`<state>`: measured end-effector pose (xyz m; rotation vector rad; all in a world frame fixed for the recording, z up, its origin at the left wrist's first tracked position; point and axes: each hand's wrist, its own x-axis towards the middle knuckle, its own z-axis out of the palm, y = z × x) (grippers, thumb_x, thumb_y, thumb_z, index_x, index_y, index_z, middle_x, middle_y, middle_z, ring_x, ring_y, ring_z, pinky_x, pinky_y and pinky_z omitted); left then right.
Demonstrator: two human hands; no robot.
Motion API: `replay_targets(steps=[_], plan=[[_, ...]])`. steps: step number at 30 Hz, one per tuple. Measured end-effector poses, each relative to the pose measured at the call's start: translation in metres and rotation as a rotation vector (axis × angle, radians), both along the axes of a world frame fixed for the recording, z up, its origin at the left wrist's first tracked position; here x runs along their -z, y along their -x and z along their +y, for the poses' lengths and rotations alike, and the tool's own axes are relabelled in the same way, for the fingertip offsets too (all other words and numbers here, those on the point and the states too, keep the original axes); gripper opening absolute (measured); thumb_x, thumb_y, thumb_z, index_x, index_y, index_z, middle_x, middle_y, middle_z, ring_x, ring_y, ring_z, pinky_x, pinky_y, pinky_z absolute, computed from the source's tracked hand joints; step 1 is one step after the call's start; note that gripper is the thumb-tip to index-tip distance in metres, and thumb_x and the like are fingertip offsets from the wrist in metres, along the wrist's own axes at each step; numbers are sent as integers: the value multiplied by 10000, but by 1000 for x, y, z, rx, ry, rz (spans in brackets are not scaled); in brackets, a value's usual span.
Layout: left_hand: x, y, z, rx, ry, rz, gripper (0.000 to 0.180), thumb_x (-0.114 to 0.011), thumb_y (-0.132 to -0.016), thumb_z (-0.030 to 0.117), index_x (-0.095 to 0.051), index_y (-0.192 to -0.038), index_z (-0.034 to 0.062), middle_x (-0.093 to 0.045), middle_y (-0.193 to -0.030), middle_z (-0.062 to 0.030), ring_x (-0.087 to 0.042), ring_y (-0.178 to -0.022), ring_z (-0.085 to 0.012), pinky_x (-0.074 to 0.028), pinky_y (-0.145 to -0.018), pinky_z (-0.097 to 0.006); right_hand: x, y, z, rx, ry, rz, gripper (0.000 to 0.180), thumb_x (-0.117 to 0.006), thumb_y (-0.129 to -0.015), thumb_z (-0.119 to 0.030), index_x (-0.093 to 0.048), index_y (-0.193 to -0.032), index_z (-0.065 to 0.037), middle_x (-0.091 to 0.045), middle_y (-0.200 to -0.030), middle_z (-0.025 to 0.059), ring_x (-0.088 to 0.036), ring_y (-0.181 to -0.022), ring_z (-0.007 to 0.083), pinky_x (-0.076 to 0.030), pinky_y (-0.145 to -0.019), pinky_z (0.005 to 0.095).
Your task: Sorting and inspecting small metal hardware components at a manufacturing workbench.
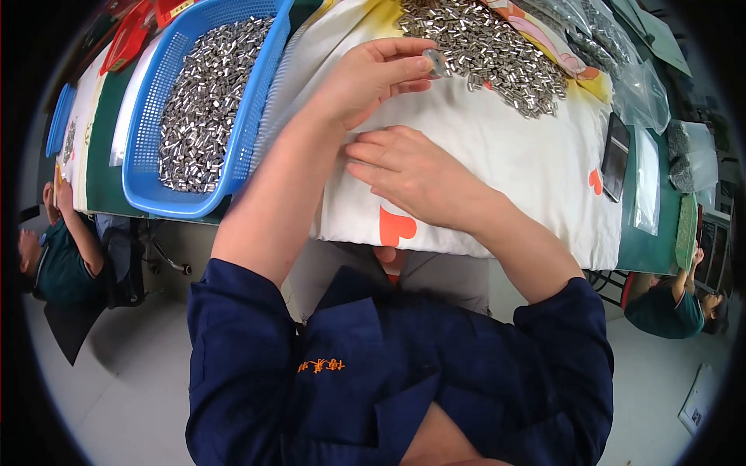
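Observation:
Held between the thumb and fingers of my left hand point(377, 74) is a small round grey piece point(437, 64); its exact kind is not clear. It is at the near left edge of a spread heap of short shiny metal cylinders point(497, 58). Closer to me, my right hand point(404, 167) lies palm down on the white cloth point(497, 155), fingers stretched out to the left and holding nothing. The cloth is printed with red hearts.
To the left stands a blue perforated basket point(132, 155) of similar metal cylinders. A dark phone-like slab point(616, 155) and clear plastic bags point(641, 93) lie on the right. Red bins point(128, 35) are at the far left. Other people sit on both sides.

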<state>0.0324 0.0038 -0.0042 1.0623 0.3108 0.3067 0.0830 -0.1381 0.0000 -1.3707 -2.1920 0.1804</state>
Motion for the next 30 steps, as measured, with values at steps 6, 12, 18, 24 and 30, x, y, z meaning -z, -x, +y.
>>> replay_targets(steps=[6, 12, 18, 24, 30], plan=[[-3, 5, -3, -30, -57, 62, 320, -552, -815, 72, -502, -1121, -8, -580, -1055, -115, -568, -943, -169, -466, -828, -293, -3, -15, -7, 42, 20, -22, 209, -601, -673, -48, -599, -879, -12, -578, -963, 72, -519, -947, 231, -427, -793, 343], [-2, 7, -1, 118, -89, 55, 326, -578, -799, 85, -517, -1113, 22, -573, -1076, -121, -565, -967, -184, -457, -839, -298, -26, -38, -19, 172, 138, 67, 117, -603, -707, -74, -609, -814, -28, -595, -882, 62, -553, -837, 228, -445, -748, 315], [-8, 6, -6, 93, -48, 60, 340, -613, -775, 92, -531, -1099, 34, -588, -1051, -112, -569, -956, -174, -454, -845, -299, -5, -83, -5, 837, -46, 40, 73, -566, -726, -119, -612, -755, -70, -579, -767, 83, -551, -779, 255, -446, -694, 357], [-4, 10, -11, 333, -108, 103, 321, -606, -761, 40, -545, -1076, 26, -604, -1011, -75, -584, -890, -132, -472, -804, -264, -3, -77, -3, 905, 140, -71, 94, -558, -725, -88, -626, -788, -78, -590, -806, 104, -550, -824, 264, -443, -718, 353], [-8, 8, -11, 149, -55, 119, 313, -615, -764, 34, -551, -1068, -4, -613, -899, -53, -579, -807, -99, -471, -745, -214, -12, -73, -6, 756, 74, 361, 127, -558, -710, -64, -620, -820, -48, -589, -769, 78, -564, -691, 198, -462, -639, 298]])
